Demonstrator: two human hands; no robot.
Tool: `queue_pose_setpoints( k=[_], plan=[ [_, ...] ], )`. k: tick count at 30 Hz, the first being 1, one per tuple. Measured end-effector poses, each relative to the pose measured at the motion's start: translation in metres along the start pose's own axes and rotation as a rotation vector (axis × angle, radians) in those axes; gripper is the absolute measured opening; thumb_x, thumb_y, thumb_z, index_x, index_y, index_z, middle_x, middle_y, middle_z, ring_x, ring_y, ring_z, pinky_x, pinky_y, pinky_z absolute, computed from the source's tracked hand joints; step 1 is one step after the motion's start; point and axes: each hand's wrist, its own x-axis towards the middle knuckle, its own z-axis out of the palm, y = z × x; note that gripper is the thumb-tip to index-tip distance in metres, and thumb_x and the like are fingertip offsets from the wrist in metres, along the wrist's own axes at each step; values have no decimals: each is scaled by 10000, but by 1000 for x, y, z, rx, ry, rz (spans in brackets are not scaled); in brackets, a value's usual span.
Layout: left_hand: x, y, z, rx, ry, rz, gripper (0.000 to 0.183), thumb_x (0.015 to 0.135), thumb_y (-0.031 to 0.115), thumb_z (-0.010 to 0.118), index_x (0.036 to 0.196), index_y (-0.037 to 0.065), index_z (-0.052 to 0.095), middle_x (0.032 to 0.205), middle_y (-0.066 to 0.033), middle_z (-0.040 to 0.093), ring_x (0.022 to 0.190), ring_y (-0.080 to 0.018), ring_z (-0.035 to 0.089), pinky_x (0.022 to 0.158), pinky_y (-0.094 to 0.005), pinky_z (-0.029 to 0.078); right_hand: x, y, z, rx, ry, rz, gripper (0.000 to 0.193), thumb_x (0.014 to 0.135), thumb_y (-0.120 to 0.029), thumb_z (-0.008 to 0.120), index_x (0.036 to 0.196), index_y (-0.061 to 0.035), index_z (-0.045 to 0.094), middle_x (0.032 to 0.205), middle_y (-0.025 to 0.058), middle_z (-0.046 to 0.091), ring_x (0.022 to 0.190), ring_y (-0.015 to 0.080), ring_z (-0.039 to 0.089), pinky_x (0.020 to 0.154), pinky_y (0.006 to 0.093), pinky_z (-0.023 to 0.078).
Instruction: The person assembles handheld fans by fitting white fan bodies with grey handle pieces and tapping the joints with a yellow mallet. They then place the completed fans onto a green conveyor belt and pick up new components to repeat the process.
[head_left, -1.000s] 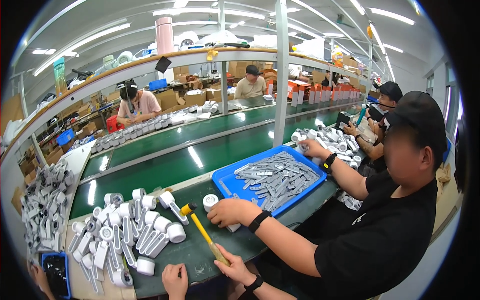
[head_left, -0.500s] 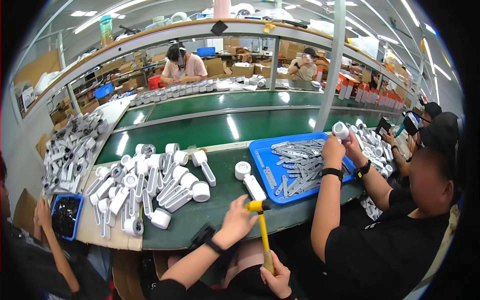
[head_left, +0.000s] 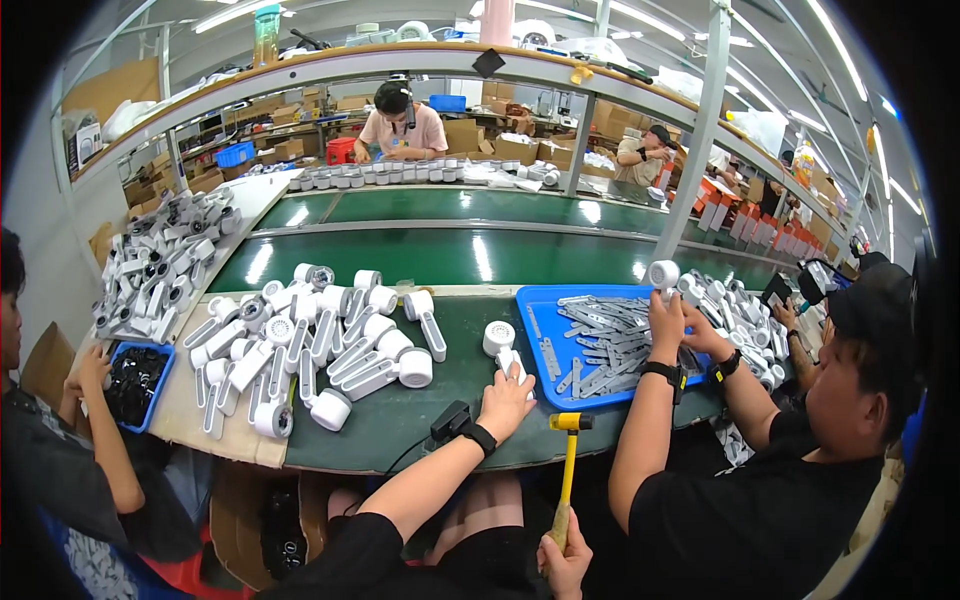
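On the green work table lies a white handheld fan housing [head_left: 499,340] with a round vented head and a straight handle. My left hand [head_left: 505,408] reaches over the lower end of its handle, with the fingers closed round it and covering part of it. My right hand [head_left: 566,560] grips a mallet [head_left: 568,460] by the bottom of its yellow handle. The mallet stands upright at the table's front edge, its yellow and black head on top, just right of my left hand and clear of the fan housing.
A pile of white fan housings [head_left: 330,340] covers the table at left. To the right stands a blue tray [head_left: 527,300] of grey strips. A co-worker [head_left: 740,460] at right holds a white fan housing over it; another person [head_left: 80,430] sits left by a blue bin [head_left: 165,385]. Behind runs a green conveyor [head_left: 400,255].
My left hand has left the mallet's head and moved forward onto the fan housing's handle. The mallet, in my right hand, has shifted slightly right and lower. The whole view has turned a little.
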Motion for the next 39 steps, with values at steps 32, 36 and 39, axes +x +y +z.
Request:
queue_pose_setpoints(
  k=[32, 36, 39],
  plan=[
    [-183, -108, -116, -622, 377, -377, 259, 755, 118, 777, 980, 21, 693, 851, -112, 642, 836, -297, 594, 749, -379, 478, 63, -49, 71, -716, -578, -474, 531, 843, 17, 667, 1355, 33, 527, 818, 100, 587, 682, 172, 561, 653, 285, 465],
    [-185, -110, -113, -579, 375, -360, 258, 741, 128, 782, 966, 33, 698, 848, -89, 643, 841, -282, 599, 773, -379, 462, 70, -62, 70, -841, -683, -288, 514, 860, 17, 665, 1356, 12, 529, 794, 123, 575, 664, 226, 563, 636, 310, 463],
    [-183, -107, -117, -503, 358, -354, 276, 731, 168, 796, 969, 61, 708, 840, -64, 645, 842, -258, 603, 818, -376, 436, 59, -63, 71, -696, -522, -405, 514, 866, -7, 667, 1363, -25, 536, 750, 110, 541, 641, 226, 553, 614, 331, 454]
  ],
)
